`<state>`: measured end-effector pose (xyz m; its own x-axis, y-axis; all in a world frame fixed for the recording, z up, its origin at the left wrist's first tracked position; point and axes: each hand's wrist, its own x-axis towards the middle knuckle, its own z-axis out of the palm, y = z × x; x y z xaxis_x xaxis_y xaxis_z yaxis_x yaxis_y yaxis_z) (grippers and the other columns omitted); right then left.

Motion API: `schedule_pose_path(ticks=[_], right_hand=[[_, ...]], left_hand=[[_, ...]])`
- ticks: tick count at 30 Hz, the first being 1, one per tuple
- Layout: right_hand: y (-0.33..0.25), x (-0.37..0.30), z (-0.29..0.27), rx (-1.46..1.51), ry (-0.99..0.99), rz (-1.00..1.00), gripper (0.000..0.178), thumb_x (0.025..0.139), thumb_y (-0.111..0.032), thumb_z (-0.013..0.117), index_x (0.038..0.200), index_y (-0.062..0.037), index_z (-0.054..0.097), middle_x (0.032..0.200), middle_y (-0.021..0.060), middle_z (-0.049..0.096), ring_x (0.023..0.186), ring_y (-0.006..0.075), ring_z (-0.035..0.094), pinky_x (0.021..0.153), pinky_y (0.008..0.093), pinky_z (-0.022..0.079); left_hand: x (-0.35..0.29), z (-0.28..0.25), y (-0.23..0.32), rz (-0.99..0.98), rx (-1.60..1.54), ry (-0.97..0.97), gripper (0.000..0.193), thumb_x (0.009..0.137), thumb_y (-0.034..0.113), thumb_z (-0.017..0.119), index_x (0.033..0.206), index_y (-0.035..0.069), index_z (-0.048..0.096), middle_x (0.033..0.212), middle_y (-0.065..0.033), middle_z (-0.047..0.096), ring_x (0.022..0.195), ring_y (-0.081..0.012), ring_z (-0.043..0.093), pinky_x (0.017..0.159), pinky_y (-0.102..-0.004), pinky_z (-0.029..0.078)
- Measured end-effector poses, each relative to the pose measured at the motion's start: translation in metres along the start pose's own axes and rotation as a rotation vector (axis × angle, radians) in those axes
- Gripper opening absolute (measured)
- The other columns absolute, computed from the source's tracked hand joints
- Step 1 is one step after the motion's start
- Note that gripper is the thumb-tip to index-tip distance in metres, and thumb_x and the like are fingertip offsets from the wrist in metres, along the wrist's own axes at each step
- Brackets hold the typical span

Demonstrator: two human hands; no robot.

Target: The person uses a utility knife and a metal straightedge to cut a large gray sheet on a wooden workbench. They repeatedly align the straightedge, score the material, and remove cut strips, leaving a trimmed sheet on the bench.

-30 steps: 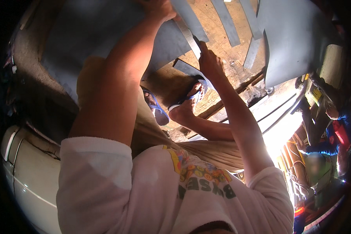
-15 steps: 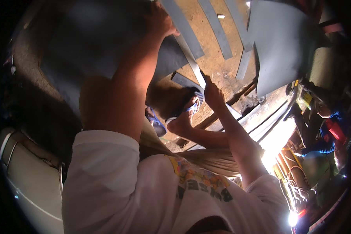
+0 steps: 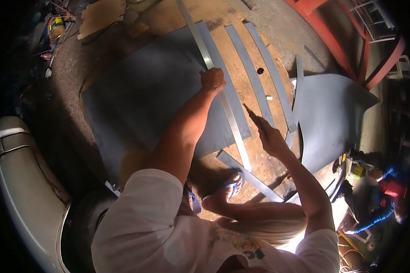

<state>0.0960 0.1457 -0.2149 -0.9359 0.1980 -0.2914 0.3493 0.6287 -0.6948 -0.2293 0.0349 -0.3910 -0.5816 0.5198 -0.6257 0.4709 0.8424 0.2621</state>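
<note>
My left hand [image 3: 212, 80] is closed over a long metal straightedge [image 3: 230, 117], which lies slantwise across the right part of a large dark grey sheet [image 3: 146, 91]. The straightedge's near end reaches past the sheet, close to my sandalled foot [image 3: 223, 194]. To the right of the straightedge, my right hand [image 3: 272, 140] grips a slim dark knife [image 3: 252, 117], its tip pointing away from me to the upper left. The tip is apart from the straightedge; whether it touches anything is hard to tell. Several narrow grey strips [image 3: 250, 73] lie on the brown board [image 3: 230, 63] beyond.
A curved grey sheet [image 3: 332, 113] lies at the right, below red metal beams [image 3: 323, 32]. A small white piece [image 3: 269, 98] rests on the board. A pale vehicle body panel [image 3: 27, 186] stands at left. Another person [image 3: 382, 195] in blue and red sits at the right.
The view has shifted, showing more of the sheet and strips. My right hand with the knife has left the straightedge's near end and moved forward along its right side. My left hand stays on the straightedge.
</note>
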Motion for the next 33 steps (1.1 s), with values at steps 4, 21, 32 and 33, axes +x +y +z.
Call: schedule_pose_path(ticks=[4, 21, 32, 33], right_hand=[[0.007, 0.091, 0.013, -0.058, 0.088, 0.016, 0.049, 0.104, -0.02, 0.053, 0.15, -0.0066, 0.043, 0.096, 0.0337, 0.069, 0.093, 0.0529, 0.067, 0.075, 0.0576, 0.053], [-0.031, 0.461, 0.103, -0.216, 0.169, 0.023, 0.051, 0.092, -0.018, 0.054, 0.142, -0.0075, 0.046, 0.119, 0.0359, 0.067, 0.113, 0.0538, 0.065, 0.097, 0.0584, 0.052], [-0.044, 0.464, 0.104, -0.168, 0.128, 0.002, 0.051, 0.091, -0.016, 0.057, 0.141, -0.0101, 0.05, 0.119, 0.0322, 0.068, 0.112, 0.0525, 0.065, 0.097, 0.0585, 0.052], [-0.042, 0.468, 0.103, -0.159, 0.137, -0.014, 0.052, 0.091, -0.016, 0.059, 0.141, -0.01, 0.05, 0.12, 0.0315, 0.068, 0.113, 0.0524, 0.065, 0.098, 0.0584, 0.052]], left_hand=[[-0.004, -0.015, -0.018, 0.012, 0.037, 0.345, 0.115, 0.068, 0.066, 0.085, 0.153, 0.002, 0.043, 0.166, -0.0138, 0.03, 0.155, -0.0291, 0.025, 0.109, -0.0841, 0.024], [-0.026, -0.038, -0.022, -0.034, 0.224, 0.258, 0.144, 0.06, 0.067, 0.09, 0.163, 0.002, 0.014, 0.172, -0.0084, 0.015, 0.159, -0.0239, 0.015, 0.111, -0.0849, 0.024], [-0.024, -0.038, -0.026, -0.062, 0.175, 0.216, 0.144, 0.063, 0.064, 0.09, 0.164, 0.003, 0.009, 0.174, -0.0065, 0.011, 0.16, -0.023, 0.011, 0.111, -0.0835, 0.025], [-0.024, -0.039, -0.025, -0.061, 0.171, 0.214, 0.144, 0.062, 0.064, 0.09, 0.164, 0.003, 0.008, 0.174, -0.0064, 0.01, 0.16, -0.023, 0.011, 0.111, -0.0836, 0.025]])
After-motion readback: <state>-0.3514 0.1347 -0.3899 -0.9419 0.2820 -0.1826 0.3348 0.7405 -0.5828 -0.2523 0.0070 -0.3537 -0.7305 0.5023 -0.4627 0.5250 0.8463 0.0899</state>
